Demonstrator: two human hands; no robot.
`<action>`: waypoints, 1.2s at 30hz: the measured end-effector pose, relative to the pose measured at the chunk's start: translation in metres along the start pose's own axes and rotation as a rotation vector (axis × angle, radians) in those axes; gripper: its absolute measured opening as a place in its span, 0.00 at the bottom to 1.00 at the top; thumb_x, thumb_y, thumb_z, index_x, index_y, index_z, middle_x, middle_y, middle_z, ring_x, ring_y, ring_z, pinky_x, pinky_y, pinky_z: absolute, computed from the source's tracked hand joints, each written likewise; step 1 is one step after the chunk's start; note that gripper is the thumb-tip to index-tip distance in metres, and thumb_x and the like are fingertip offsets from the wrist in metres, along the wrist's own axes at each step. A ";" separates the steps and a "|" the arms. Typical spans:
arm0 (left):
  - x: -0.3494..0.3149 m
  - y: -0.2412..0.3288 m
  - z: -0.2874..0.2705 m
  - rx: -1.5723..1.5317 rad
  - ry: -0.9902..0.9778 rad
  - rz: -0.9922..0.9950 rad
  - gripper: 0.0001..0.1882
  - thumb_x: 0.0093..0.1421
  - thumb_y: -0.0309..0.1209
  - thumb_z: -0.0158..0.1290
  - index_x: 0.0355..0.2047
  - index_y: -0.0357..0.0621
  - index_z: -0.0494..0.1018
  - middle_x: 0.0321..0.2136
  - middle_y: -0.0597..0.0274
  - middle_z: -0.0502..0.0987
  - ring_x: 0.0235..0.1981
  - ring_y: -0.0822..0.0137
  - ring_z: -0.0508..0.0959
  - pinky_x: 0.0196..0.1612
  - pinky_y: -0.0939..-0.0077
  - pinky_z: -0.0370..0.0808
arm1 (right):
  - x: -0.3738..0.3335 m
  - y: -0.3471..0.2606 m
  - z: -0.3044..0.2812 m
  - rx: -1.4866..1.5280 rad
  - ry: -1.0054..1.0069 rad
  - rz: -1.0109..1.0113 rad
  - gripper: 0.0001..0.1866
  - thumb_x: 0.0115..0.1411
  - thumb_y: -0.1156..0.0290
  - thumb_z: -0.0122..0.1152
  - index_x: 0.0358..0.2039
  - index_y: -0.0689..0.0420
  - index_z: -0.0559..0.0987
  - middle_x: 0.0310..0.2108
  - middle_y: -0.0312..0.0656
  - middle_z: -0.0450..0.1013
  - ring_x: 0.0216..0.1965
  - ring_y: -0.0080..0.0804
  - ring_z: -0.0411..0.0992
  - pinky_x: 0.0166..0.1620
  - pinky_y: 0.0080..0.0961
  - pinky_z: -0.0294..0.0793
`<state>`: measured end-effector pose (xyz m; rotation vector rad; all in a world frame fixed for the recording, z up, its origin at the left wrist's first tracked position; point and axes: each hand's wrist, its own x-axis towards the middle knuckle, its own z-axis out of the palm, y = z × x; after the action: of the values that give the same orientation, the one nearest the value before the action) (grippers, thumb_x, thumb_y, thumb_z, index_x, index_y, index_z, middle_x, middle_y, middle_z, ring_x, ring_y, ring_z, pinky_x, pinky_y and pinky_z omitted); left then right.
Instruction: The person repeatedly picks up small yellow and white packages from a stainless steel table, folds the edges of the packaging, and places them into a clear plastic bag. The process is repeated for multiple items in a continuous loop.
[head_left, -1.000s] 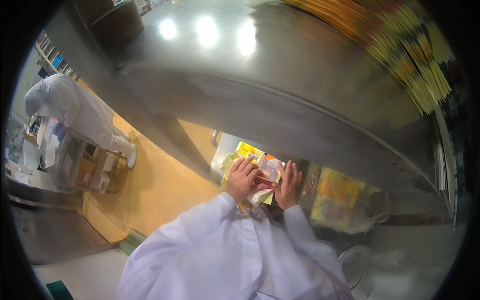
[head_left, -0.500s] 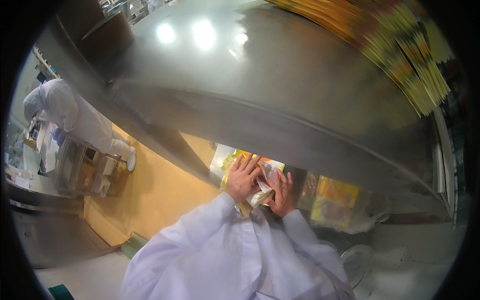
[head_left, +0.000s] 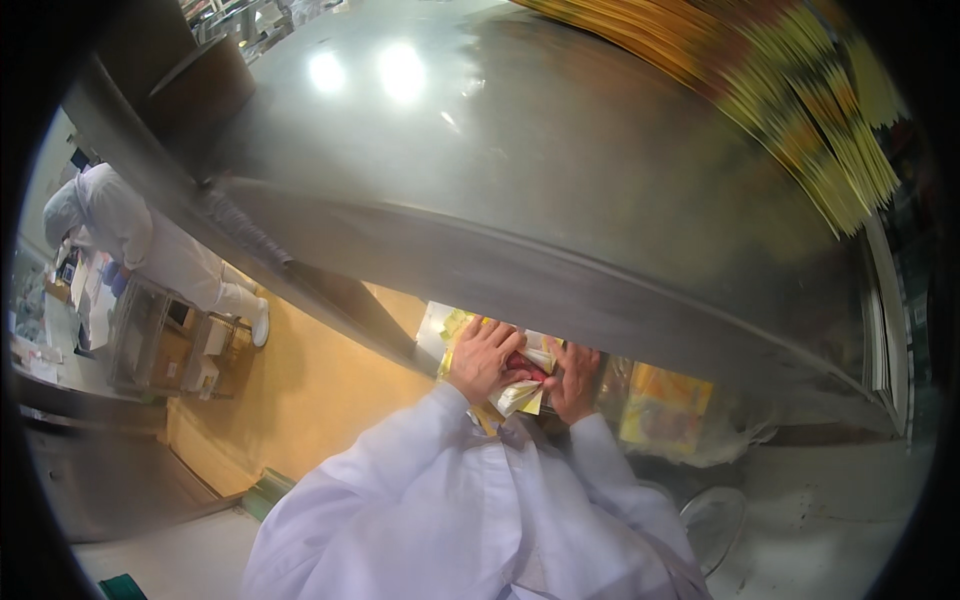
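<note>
Both bare hands are at a small packet (head_left: 516,398) with white and clear folds, low in front of my white coat. Its folds stand parted around a red patch (head_left: 526,368); I cannot tell whether that is the contents or print. My left hand (head_left: 484,360) lies over the packet's left side, fingers bent and closed on it. On the other side, my right hand (head_left: 573,380) grips the packet's edge with curled fingers, its fingertips partly hidden. Yellow-green printed packaging (head_left: 455,327) shows under and beyond the left hand.
A broad steel surface (head_left: 560,170) spans the view ahead, its edge close beyond my hands. Stacked yellow and orange printed packets (head_left: 780,120) stand at far right. Another yellow packet (head_left: 668,405) lies right of my hands. At left, a white-clad person (head_left: 150,225) works beside a wire cart (head_left: 165,340).
The packet's folds have parted and the red patch now shows between my hands. My right hand's fingers have curled in, and my left fingers have drawn closer together.
</note>
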<state>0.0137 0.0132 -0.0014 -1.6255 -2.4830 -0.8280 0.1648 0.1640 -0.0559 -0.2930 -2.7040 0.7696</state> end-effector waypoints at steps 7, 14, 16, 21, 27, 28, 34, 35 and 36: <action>0.000 -0.003 0.003 0.008 0.010 -0.001 0.29 0.41 0.51 0.63 0.41 0.51 0.72 0.39 0.66 0.73 0.47 0.64 0.71 0.57 0.63 0.61 | -0.003 -0.007 0.005 -0.009 -0.003 -0.078 0.42 0.63 0.36 0.29 0.62 0.61 0.60 0.61 0.47 0.57 0.64 0.47 0.50 0.64 0.52 0.38; 0.001 -0.004 0.002 -0.002 0.095 0.034 0.29 0.39 0.51 0.65 0.39 0.51 0.73 0.37 0.66 0.73 0.44 0.65 0.72 0.53 0.66 0.63 | 0.008 -0.014 -0.010 0.060 -0.027 0.088 0.43 0.63 0.35 0.28 0.60 0.63 0.61 0.59 0.50 0.60 0.62 0.51 0.52 0.61 0.53 0.44; -0.002 -0.012 0.009 0.013 0.077 0.064 0.30 0.39 0.52 0.65 0.41 0.50 0.73 0.38 0.66 0.74 0.45 0.65 0.72 0.53 0.66 0.63 | 0.000 -0.011 0.000 0.019 -0.005 -0.043 0.44 0.62 0.34 0.28 0.58 0.63 0.63 0.57 0.52 0.61 0.61 0.51 0.53 0.60 0.54 0.45; 0.002 -0.009 -0.012 0.010 0.155 0.098 0.28 0.40 0.52 0.64 0.39 0.51 0.75 0.38 0.68 0.75 0.47 0.66 0.72 0.54 0.66 0.63 | 0.002 -0.004 0.001 0.022 0.142 0.031 0.41 0.62 0.35 0.30 0.56 0.61 0.66 0.54 0.52 0.63 0.57 0.52 0.58 0.59 0.50 0.49; 0.001 -0.013 -0.011 -0.038 0.101 0.077 0.27 0.42 0.51 0.64 0.39 0.52 0.75 0.36 0.69 0.76 0.46 0.65 0.73 0.52 0.66 0.64 | 0.004 -0.007 0.004 -0.133 0.107 -0.163 0.37 0.63 0.37 0.31 0.54 0.58 0.69 0.53 0.52 0.65 0.55 0.53 0.60 0.59 0.50 0.49; 0.002 -0.014 -0.010 -0.055 0.075 0.059 0.27 0.42 0.51 0.64 0.39 0.52 0.75 0.36 0.69 0.76 0.45 0.65 0.74 0.52 0.66 0.64 | 0.005 -0.006 0.004 -0.118 0.115 -0.150 0.38 0.63 0.37 0.31 0.54 0.58 0.69 0.53 0.52 0.65 0.55 0.53 0.60 0.59 0.50 0.49; 0.004 -0.011 -0.011 -0.004 0.106 0.056 0.22 0.41 0.51 0.64 0.32 0.53 0.77 0.34 0.70 0.77 0.42 0.66 0.75 0.49 0.68 0.64 | 0.006 0.008 0.000 -0.954 0.056 -0.193 0.41 0.63 0.35 0.31 0.59 0.59 0.65 0.53 0.51 0.66 0.56 0.52 0.60 0.59 0.49 0.49; 0.003 -0.011 -0.010 -0.001 0.089 0.053 0.23 0.41 0.52 0.64 0.34 0.53 0.77 0.34 0.70 0.77 0.42 0.67 0.75 0.49 0.68 0.64 | 0.003 0.009 0.002 -0.945 0.025 -0.200 0.41 0.62 0.35 0.31 0.59 0.59 0.65 0.53 0.51 0.65 0.56 0.53 0.60 0.59 0.49 0.49; 0.002 -0.013 -0.010 0.005 0.072 0.049 0.24 0.42 0.52 0.64 0.36 0.53 0.76 0.34 0.70 0.77 0.42 0.67 0.75 0.50 0.67 0.64 | 0.007 -0.009 -0.003 -0.476 0.041 -0.146 0.41 0.62 0.35 0.32 0.59 0.59 0.65 0.54 0.52 0.65 0.56 0.53 0.59 0.59 0.50 0.49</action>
<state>-0.0005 0.0064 0.0030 -1.6176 -2.3855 -0.8586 0.1585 0.1601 -0.0475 -0.2094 -2.7984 0.0704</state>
